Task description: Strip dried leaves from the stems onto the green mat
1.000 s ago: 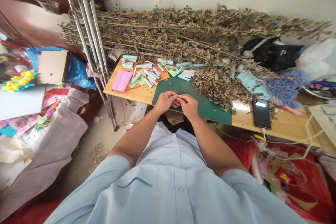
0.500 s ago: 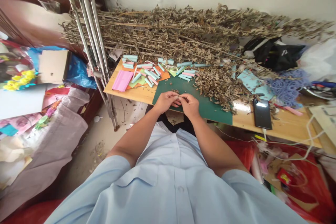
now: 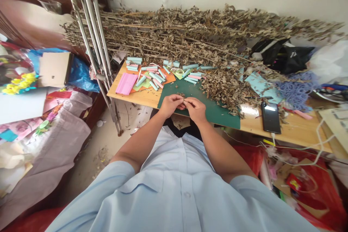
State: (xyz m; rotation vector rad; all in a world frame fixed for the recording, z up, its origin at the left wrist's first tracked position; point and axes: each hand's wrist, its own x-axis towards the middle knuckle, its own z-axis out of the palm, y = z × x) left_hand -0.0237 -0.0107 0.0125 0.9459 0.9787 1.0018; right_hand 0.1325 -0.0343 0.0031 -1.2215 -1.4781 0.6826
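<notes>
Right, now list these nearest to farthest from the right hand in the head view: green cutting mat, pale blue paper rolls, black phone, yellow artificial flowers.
From the right hand:
1. Green cutting mat: under the hand, on the table.
2. Pale blue paper rolls: on the table, beyond the mat.
3. Black phone: on the table, to the right.
4. Yellow artificial flowers: far left, off the table.

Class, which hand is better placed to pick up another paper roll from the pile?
Left, probably: the left hand sits closer to the paper rolls beside the green cutting mat; the right hand is farther.

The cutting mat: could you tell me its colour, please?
The mat is dark green, in the head view.
</notes>
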